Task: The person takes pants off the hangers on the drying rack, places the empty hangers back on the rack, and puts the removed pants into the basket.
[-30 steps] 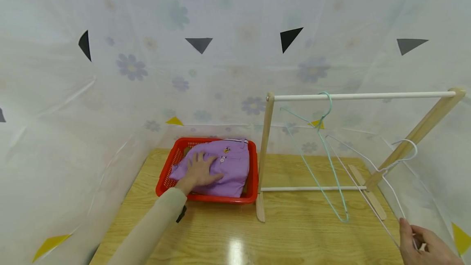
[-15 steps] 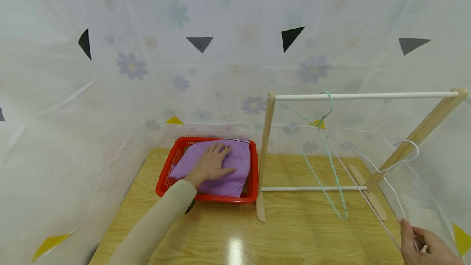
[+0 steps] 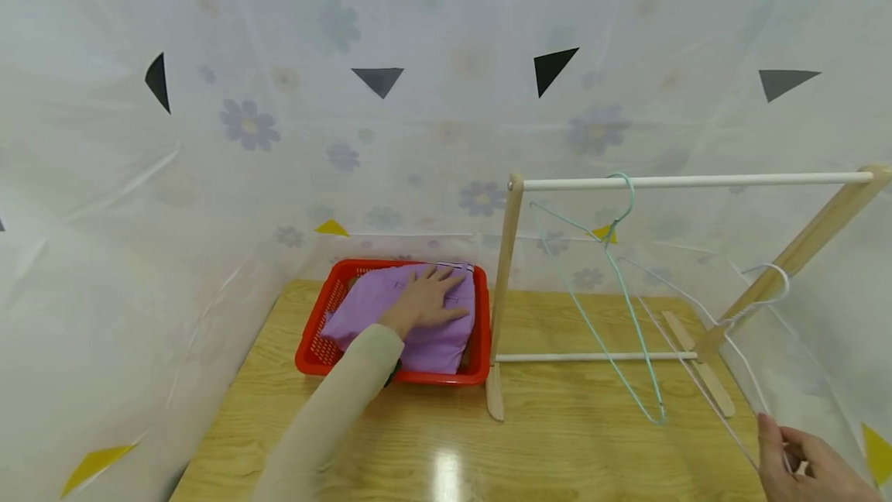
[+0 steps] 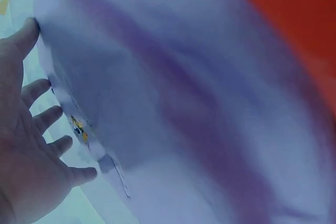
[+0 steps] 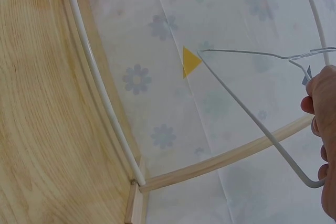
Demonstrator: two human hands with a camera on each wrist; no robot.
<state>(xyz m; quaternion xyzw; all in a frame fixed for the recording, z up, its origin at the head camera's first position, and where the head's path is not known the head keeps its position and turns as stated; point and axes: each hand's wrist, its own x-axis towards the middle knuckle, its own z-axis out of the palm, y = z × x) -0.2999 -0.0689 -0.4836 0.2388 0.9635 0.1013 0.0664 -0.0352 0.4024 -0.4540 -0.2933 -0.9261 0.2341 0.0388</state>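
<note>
Purple trousers (image 3: 369, 297) lie folded in a red plastic basket (image 3: 482, 362). On their upper right part is my left hand (image 3: 427, 304), fingers straight and spread; in the left wrist view that hand (image 4: 31, 150) lies along the cloth's edge near a small yellow embroidered figure (image 4: 79, 128). My right hand (image 3: 801, 463) grips the lower corner of a pale wire hanger (image 3: 740, 316), whose hook points up. The right wrist view has the right hand (image 5: 324, 124) curled round the hanger's end, its long bar (image 5: 252, 115) reaching away. Part of the trousers is hidden under the left hand.
To the right of the basket stands a wooden rack with a white top rod (image 3: 732, 180) and a lower rod (image 3: 592, 358). A mint-green wire hanger (image 3: 608, 235) hangs from the top rod. The wooden table (image 3: 557, 448) meets flower-patterned sheeting (image 3: 279, 200) behind.
My left hand has slid right and away from me across the trousers, fingers still spread. The right hand and its hanger stay nearly still. The mint-green hanger sways slightly.
</note>
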